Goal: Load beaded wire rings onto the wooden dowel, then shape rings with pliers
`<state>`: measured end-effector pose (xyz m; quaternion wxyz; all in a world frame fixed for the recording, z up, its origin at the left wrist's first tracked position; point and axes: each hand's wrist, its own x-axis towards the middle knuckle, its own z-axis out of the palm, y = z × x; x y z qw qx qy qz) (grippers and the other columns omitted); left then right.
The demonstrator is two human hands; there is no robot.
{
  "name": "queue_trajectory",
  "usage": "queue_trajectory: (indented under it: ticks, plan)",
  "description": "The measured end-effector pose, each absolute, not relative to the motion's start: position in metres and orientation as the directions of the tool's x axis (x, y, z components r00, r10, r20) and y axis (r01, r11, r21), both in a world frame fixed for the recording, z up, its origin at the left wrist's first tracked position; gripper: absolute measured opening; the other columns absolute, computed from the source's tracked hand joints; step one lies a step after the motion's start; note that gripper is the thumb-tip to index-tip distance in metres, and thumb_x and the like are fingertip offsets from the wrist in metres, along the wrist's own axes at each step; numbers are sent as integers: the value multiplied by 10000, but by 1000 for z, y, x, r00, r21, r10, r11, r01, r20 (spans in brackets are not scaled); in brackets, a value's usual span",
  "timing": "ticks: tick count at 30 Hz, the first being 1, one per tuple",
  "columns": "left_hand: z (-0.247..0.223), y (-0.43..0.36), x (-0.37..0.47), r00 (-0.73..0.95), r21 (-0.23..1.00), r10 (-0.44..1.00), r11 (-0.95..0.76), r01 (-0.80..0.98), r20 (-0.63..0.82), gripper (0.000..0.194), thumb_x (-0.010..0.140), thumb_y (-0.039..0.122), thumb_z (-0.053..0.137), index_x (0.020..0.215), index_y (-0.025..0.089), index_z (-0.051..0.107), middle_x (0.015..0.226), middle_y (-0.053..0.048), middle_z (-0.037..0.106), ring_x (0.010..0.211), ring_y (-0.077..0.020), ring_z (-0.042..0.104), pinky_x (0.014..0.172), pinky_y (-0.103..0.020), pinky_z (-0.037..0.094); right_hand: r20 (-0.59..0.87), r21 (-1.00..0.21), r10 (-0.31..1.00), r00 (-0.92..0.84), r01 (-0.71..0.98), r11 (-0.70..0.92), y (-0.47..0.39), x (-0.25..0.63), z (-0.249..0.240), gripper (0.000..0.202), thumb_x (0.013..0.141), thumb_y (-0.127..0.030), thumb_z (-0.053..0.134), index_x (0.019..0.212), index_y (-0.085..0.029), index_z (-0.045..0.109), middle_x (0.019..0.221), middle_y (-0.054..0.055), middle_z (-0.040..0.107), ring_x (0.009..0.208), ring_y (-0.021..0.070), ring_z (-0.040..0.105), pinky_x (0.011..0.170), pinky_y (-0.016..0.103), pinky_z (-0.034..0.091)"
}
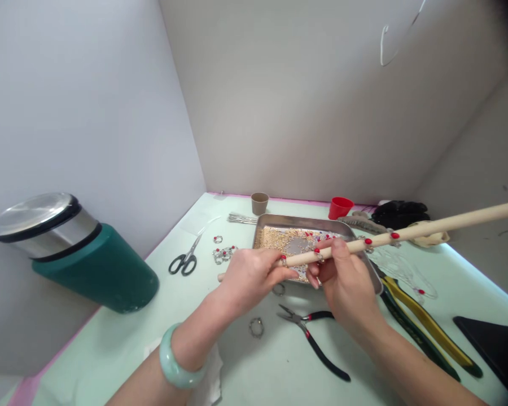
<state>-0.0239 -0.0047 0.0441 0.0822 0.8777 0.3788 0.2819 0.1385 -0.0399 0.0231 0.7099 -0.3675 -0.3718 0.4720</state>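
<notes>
A pale wooden rod (452, 221) slants across the view, rising to the right, with several wire rings bearing red beads (368, 242) around it. My left hand (254, 273) is closed around the rod's lower left part, beside one red-beaded ring. My right hand (342, 273) holds the rod near its middle, thumb on top and fingers beneath, close to another ring. Behind and below the rod is a metal tray (375, 270) with gold beads (271, 238) and some red and purple ones. Pliers with black handles (307, 330) lie in front of the tray.
Scissors (188, 260) and beaded rings (224, 254) lie left of the tray. A green bottle (97, 270) leans at far left. A brown cup (259, 203) and a red cup (341, 207) stand behind. Large yellow-green-handled pliers (432, 327) and a black object (491, 349) are at right.
</notes>
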Motion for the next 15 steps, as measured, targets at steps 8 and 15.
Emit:
queue_trajectory:
  ticks: [8,15]
  plan:
    - [54,-14,-20,604,573,746,-635,518,281,288,856,413,530,702,194,636,651,1,665,578,-115,544,560,-218,377,148,-882,977,154,-426,201,-47,118,12,292,843,-508,517,809,-222,569,591,-30,511,521,125,495,422,245,402]
    - [55,-12,-23,558,653,805,-536,535,203,257,851,416,508,945,210,630,638,18,641,553,-121,515,540,-223,361,100,-921,988,120,-364,138,-40,126,18,302,798,-507,584,822,-206,594,650,-8,557,543,129,506,428,248,405]
